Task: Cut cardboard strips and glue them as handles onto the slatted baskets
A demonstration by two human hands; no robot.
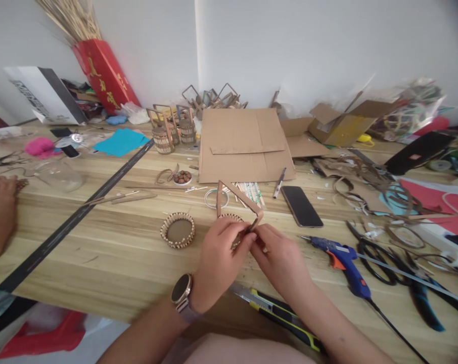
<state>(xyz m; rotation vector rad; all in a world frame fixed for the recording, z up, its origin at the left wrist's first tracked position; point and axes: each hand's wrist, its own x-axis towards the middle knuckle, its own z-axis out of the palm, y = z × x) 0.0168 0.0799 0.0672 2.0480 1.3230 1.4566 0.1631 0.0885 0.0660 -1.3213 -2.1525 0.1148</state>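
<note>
Near the table's front edge, a small round basket with a light-and-dark striped rim (231,217) sits mostly hidden behind my hands. An angular brown strip handle (239,194) stands up over it. My left hand (222,247) is closed, thumb and fingers pinching where the handle's near leg meets the rim. Against it, my right hand (281,255) is closed too, its fingertips pressed to the foot of the same leg. To the left lies a similar shallow round basket (178,230) without a handle. A blue glue gun (340,260) rests to the right.
A yellow-black utility knife (282,313) lies under my right forearm. Beyond are a phone (302,206), a pen (279,183), cardboard sheets (244,131) and finished handled baskets (164,136). Scissors (376,258) and pliers (422,293) lie right. Another person's hand (1,215) is far left.
</note>
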